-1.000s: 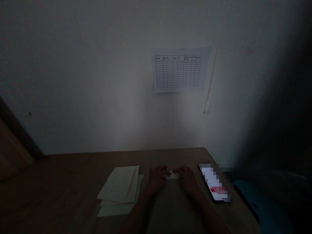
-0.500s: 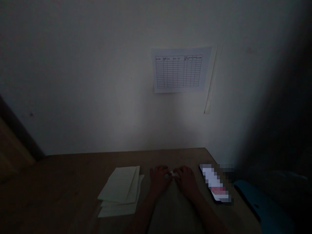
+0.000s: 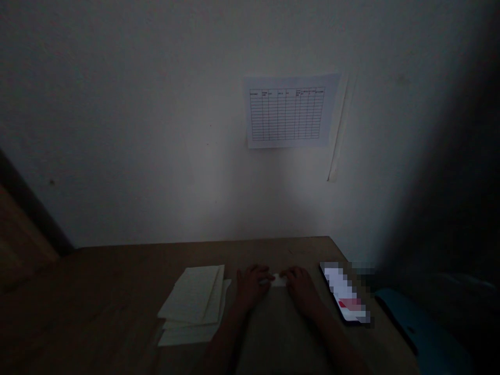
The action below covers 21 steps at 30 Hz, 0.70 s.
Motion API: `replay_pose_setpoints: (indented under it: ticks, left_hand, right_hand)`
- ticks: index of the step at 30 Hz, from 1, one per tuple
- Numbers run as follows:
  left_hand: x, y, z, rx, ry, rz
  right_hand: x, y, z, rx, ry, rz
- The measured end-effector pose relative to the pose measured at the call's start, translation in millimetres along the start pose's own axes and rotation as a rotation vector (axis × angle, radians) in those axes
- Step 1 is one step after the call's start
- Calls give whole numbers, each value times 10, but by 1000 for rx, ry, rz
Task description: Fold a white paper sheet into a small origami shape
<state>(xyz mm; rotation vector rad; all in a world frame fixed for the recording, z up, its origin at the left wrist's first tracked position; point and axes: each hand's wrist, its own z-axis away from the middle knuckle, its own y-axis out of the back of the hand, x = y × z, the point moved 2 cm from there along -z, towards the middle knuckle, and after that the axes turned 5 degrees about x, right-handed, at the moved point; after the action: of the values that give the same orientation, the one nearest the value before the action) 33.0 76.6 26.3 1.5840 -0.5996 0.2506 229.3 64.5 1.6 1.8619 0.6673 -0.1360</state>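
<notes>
A small white strip of paper [image 3: 278, 280] lies at the middle of the wooden table [image 3: 97, 281], between my two hands. My left hand [image 3: 252, 286] and my right hand [image 3: 300, 289] both have their fingertips on its ends and seem to pinch it. The dim light hides the exact grip. Under my forearms is a grey-beige surface [image 3: 281, 333], perhaps a sheet or cloth. To the left of my left hand lies a stack of pale folded papers [image 3: 191, 302].
A phone [image 3: 344, 294], its screen pixelated, lies to the right of my right hand near the table's right edge. A blue object [image 3: 417, 328] sits beyond that edge. A ruled paper chart [image 3: 287, 112] is fixed to the wall behind the table.
My hands have drawn slightly apart since half a second ago. The white strip between them now looks flatter and longer, as it did one second ago.
</notes>
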Motion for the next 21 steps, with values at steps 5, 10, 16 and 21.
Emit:
replay_pose_setpoints:
  ticks: [5,10,16,21]
  left_hand:
    - [-14,-8,-4,-20,-13,-31]
    - [-42,-28,5,-13,-39,-44]
    - [-86,-42,-14,44,-151,13]
    - [-95,-74,-33,126,-157,6]
  right_hand:
    - [39,-23,0,12,11,-33]
    - [86,-64,4,34,-10,-46]
    - [146,-47,-18,44,2,-164]
    - [177,-38,-38,80,-31,-270]
